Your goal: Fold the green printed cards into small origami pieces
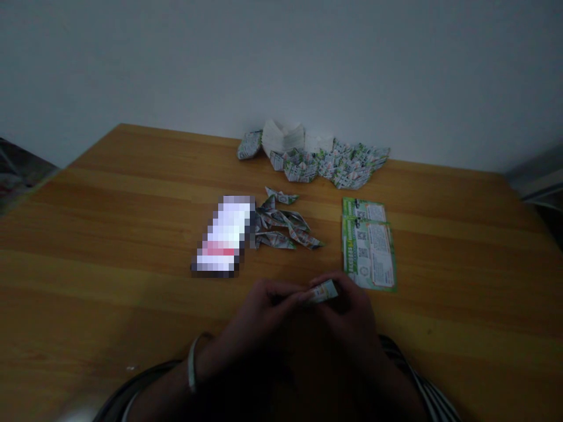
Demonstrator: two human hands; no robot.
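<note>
Between my two hands, near the table's front edge, is a small folded paper (324,291) with green and white print. My left hand (275,299) pinches its left end between thumb and fingers. My right hand (349,302) grips it from the right, with fingers curled behind it. Just beyond my right hand lie flat printed leaflets (372,252), green and white and overlapping. Several narrow folded paper pieces (285,225) lie in a loose group ahead of my hands. Parts of the held paper are hidden by my fingers.
A lit phone (224,237), its screen blurred out, lies left of the folded pieces. Along the back edge sit clusters of interlocked folded paper (338,164) and a white folded stack (284,138). The wooden table (109,234) meets a pale wall (281,64).
</note>
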